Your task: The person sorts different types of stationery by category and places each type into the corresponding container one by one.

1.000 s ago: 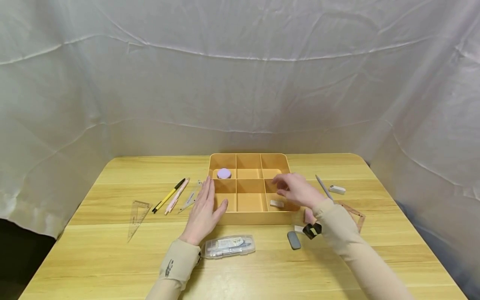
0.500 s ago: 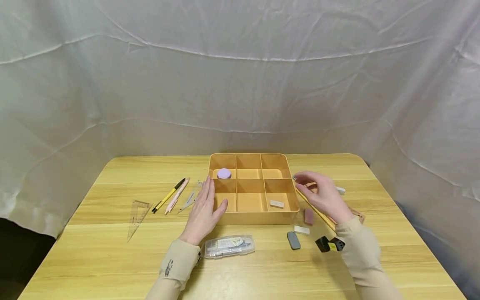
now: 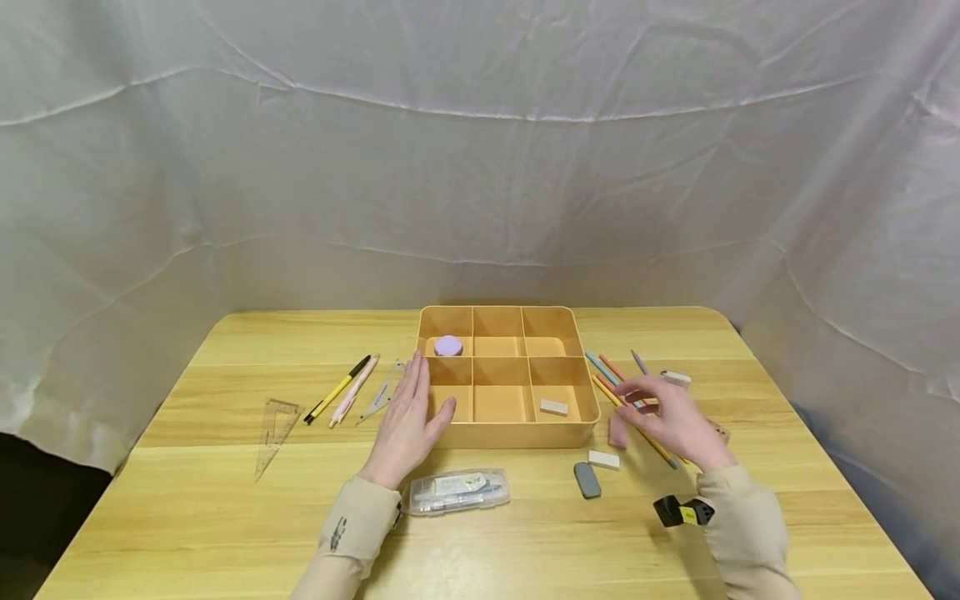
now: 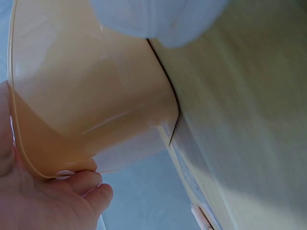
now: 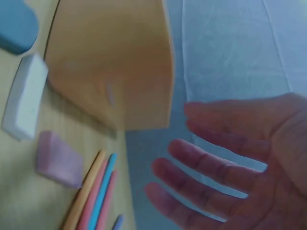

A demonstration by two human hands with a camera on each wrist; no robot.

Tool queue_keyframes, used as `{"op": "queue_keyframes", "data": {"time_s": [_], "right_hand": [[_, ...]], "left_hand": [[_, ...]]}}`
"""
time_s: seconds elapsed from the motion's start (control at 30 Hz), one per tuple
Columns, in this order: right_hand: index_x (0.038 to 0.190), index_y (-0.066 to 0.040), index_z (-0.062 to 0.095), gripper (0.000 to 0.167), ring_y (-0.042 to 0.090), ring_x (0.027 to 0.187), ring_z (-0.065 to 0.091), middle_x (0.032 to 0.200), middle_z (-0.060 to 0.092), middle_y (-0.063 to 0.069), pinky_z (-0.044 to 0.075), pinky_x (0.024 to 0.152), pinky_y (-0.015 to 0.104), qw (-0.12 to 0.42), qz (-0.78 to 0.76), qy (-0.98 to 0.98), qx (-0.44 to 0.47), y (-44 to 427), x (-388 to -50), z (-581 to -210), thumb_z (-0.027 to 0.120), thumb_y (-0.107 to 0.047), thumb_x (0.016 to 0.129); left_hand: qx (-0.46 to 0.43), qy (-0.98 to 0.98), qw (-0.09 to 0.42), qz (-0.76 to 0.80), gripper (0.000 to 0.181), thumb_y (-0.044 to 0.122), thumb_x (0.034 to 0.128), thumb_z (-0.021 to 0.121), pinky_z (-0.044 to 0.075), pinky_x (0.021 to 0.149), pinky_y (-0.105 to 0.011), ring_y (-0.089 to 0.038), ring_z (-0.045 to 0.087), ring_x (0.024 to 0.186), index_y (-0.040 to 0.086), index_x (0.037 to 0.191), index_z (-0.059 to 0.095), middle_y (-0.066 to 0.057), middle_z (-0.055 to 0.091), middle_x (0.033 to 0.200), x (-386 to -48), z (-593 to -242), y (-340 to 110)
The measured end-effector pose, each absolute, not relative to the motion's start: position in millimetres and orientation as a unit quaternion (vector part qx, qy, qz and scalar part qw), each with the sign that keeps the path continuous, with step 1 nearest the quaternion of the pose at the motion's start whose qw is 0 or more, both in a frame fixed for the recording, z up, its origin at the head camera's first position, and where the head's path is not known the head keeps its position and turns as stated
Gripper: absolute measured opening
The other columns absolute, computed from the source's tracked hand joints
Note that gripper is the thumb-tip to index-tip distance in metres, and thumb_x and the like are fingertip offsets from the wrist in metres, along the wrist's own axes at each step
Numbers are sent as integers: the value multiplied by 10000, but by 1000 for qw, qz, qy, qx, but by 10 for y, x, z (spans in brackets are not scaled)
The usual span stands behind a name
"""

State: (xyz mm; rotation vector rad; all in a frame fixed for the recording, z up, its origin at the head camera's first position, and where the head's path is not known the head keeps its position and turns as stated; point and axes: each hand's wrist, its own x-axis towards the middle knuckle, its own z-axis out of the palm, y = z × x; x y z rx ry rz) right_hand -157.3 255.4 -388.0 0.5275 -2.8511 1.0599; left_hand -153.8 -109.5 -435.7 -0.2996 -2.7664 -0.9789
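My left hand rests along the left wall of an orange six-compartment organizer box, its fingers straight and its thumb over the front rim. In the left wrist view, fingertips touch the box's rim. A white eraser lies in the front right compartment, and a round lilac object is in the back left one. Right of the box, my right hand hovers over several colored pencils, which it partly hides. The right wrist view shows its fingers loosely bent and spread, holding nothing.
Near the box's front right corner lie a pink eraser, a white eraser and a grey eraser. A clear case sits in front. At left are a yellow pen, a pink pen and a triangle ruler.
My right hand has moved from above the front right compartment out to the right and toward me, uncovering the pencils and erasers. My left hand has stayed on the box.
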Motion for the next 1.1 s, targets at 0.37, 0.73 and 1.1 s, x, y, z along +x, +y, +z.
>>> {"op": "queue_keyframes", "data": {"time_s": [0.37,0.73,1.1], "right_hand": [[958,-40,689,148,157,794,569,882,647,55,494,669,258,-25,291,-933,211,2584,-1651,-4173,775,-73,842],[941,-59,718,231,178,855,615,947,687,49,524,763,322,-23,241,-944,223,2551,-1698,-4303,852,-104,760],[910,-60,726,217,171,831,620,924,698,48,534,751,331,-5,231,-945,230,2544,-1686,-4329,824,-6,723]], "left_hand": [[-101,-934,91,-331,801,364,1022,567,217,1268,-540,-384,153,1564,-97,1560,194,-222,88,1685,-1547,-4351,-1091],[-98,-933,89,-335,807,358,1021,572,208,1270,-538,-387,152,1563,-89,1566,181,-218,82,1687,-1547,-4354,-1095],[-98,-934,92,-331,804,351,1019,576,220,1264,-545,-397,162,1558,-97,1562,187,-228,90,1683,-1542,-4344,-1090]]}}
